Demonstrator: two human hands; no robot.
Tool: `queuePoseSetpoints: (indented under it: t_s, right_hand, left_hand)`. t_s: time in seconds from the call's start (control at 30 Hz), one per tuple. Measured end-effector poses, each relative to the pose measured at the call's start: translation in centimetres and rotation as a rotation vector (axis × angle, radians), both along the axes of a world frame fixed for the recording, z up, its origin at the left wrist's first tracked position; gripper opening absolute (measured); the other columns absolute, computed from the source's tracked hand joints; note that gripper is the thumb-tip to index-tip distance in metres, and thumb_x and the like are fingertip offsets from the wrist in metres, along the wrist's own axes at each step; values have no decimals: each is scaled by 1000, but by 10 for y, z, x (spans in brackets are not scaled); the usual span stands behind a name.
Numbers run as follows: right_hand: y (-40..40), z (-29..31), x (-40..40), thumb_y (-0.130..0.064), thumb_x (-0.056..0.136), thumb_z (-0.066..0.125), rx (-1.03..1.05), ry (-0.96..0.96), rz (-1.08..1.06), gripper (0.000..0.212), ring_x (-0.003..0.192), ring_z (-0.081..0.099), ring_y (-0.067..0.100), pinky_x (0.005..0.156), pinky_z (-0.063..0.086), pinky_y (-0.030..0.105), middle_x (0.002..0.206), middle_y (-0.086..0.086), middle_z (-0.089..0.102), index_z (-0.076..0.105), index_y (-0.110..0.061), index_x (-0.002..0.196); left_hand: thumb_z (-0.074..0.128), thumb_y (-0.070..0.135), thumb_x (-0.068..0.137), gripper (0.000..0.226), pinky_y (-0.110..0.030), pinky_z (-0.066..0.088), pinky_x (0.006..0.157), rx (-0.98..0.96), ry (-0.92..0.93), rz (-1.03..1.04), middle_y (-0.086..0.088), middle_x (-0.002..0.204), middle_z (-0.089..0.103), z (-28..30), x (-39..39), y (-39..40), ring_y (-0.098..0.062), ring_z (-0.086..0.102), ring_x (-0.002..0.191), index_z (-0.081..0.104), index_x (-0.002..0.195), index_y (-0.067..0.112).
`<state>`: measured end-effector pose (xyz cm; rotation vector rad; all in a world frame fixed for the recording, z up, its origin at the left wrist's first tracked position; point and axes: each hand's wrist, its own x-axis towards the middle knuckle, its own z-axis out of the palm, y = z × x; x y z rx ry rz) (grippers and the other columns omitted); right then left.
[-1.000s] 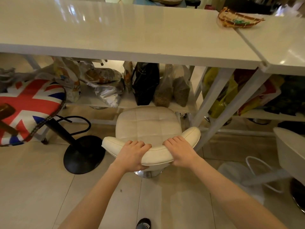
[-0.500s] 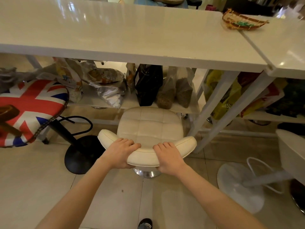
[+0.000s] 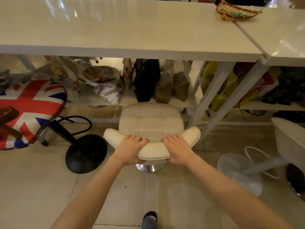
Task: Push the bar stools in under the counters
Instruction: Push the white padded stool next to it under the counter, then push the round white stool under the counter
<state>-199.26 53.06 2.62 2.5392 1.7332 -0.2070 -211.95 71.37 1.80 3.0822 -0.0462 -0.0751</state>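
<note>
A cream padded bar stool [image 3: 151,121] with a low curved backrest stands in front of the white counter [image 3: 125,28], its seat's far edge near the lower shelf. My left hand [image 3: 130,150] grips the backrest left of centre, and my right hand [image 3: 179,148] grips it right of centre, fingers curled over the top. The stool's chrome base [image 3: 149,167] shows below the backrest. A Union Jack stool [image 3: 28,111] on a black base stands tilted at the left. A white stool [image 3: 288,141] is at the right edge.
Under the counter a low shelf [image 3: 130,99] holds several bags of food. White slanted counter legs [image 3: 212,96] stand just right of the cream stool. A woven basket [image 3: 236,11] lies on the countertop at the right. A white round stool base [image 3: 239,172] lies on the tiled floor.
The cream stool has turned so its backrest faces me more squarely, and both hands have stayed on the backrest. The view has shifted slightly.
</note>
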Motion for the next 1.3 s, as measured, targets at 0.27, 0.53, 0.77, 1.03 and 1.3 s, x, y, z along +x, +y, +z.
queuePoseSetpoints:
  t_s: [0.27,0.53,0.77,1.03,1.3]
  right_hand:
    - [-2,6,-2,-35,64,75,-10,57,-30,90,117,47,25,102,31,34,129,6,51,31,-13,138]
    - [-21,27,-3,-38,61,78,89,138,-102,109,129,36,25,111,27,34,142,8,39,16,-12,146]
    - [-89,47,30,-47,60,77,201,40,-279,104,129,39,25,109,31,37,139,8,43,26,-11,143]
    - [-225,49,67,-46,66,74,166,-30,-575,102,133,35,27,109,29,37,142,9,41,21,-11,145]
    - [-394,58,107,-43,67,77,146,-17,-792,106,136,29,24,111,23,34,147,7,34,15,-13,147]
  left_hand:
    - [68,65,60,81,-35,32,96,-102,214,104,0,122,53,19,12,-7,-22,46,113,44,124,22]
    - [37,89,53,117,-44,26,108,-191,294,144,-8,147,37,39,41,-35,-25,37,132,27,142,14]
    - [54,68,76,94,-41,26,108,-261,143,-17,-9,149,31,59,98,-103,-26,33,133,20,144,13]
    - [53,59,82,87,-42,28,110,-225,150,-209,-10,151,26,63,159,-212,-27,32,135,14,146,15]
    - [57,55,82,88,-41,25,111,-245,95,-355,-8,154,19,61,231,-367,-25,23,139,10,147,19]
